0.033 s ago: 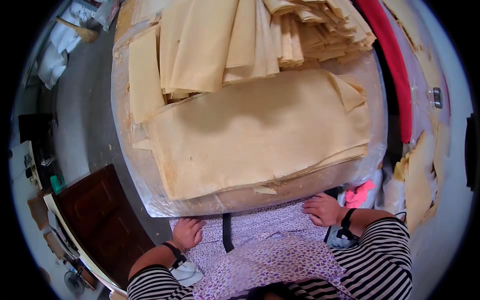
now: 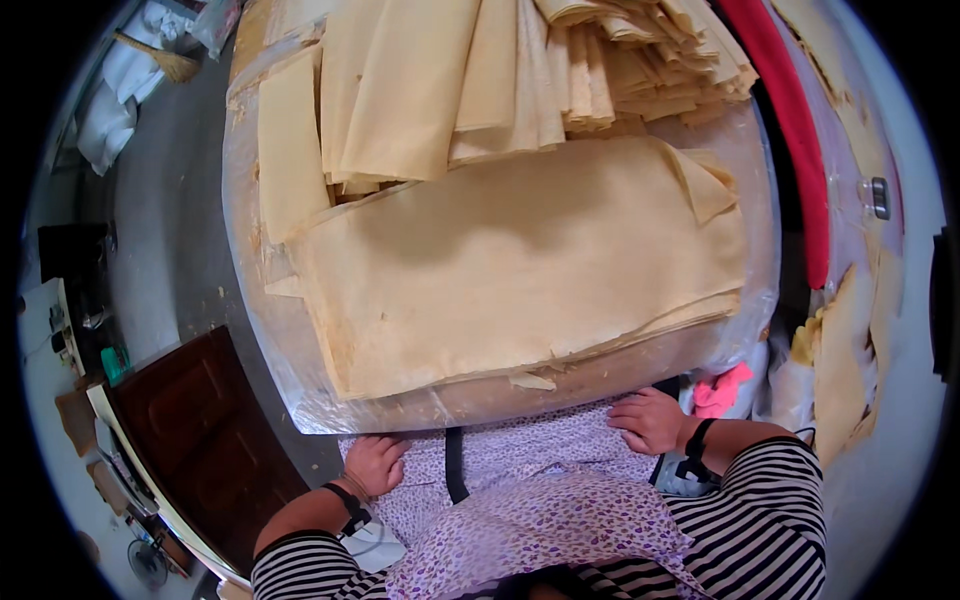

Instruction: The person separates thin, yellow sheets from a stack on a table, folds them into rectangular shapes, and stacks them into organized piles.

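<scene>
Left hand [image 2: 374, 466] and right hand [image 2: 648, 420] — loosely open (fingers slightly bent) — rest on the floral apron [image 2: 555, 520], thin tan sheets [image 2: 530, 280] beyond them.

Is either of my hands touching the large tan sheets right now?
No, the left hand and right hand are both down at the patterned apron, apart from the tan sheets.

Matt sheets [image 2: 520, 270], glossy plastic cover [image 2: 335, 415]

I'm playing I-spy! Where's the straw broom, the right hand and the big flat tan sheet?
Straw broom [image 2: 176, 67]: head view, on its bristles.
Right hand [image 2: 648, 420]: head view, back of the hand.
Big flat tan sheet [image 2: 510, 280]: head view, middle of its top face.
</scene>
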Tool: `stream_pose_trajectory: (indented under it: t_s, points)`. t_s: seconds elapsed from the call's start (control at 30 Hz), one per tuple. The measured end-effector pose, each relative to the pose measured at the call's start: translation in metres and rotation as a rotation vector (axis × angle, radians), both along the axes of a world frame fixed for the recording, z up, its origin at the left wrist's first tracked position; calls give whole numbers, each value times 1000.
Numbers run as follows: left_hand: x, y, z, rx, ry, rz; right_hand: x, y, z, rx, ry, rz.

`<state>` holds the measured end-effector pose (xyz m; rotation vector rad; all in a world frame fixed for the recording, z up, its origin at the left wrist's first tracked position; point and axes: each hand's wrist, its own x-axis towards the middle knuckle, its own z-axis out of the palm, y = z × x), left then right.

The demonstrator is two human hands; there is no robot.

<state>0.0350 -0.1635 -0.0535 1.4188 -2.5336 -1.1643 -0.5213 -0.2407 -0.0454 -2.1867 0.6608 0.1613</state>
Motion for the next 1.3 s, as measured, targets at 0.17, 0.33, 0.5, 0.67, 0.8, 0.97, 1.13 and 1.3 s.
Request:
stream_pose_trajectory:
  t_s: [0.17, 0.33, 0.5, 0.67, 0.8, 0.97, 1.13, 1.3]
  points:
    - [3, -1, -12, -23, 24, -39, -7, 6, -13, -56, 8, 0]
    - [0, 4, -28, -137, -52, -50, -12, 14, -19, -160, 45, 33]
    - [-10, 9, -46, -219, -90, -69, -25, 35, -37, -395, 42, 81]
    - [-19, 12, -58, -295, -79, -56, -27, 54, -56, -473, -10, 60]
    - [-32, 20, -58, -380, -114, 65, -12, 52, -52, -581, -164, -79]
    - [-52, 23, -73, -463, -243, 205, -1, 58, -59, -678, -197, -207]
    - [-86, 9, -12, -224, 95, 506, -2, 67, -65, -715, -201, -260]
    - [-9, -82, -7, -605, -67, 1024, 5, 67, -60, -729, -198, -307]
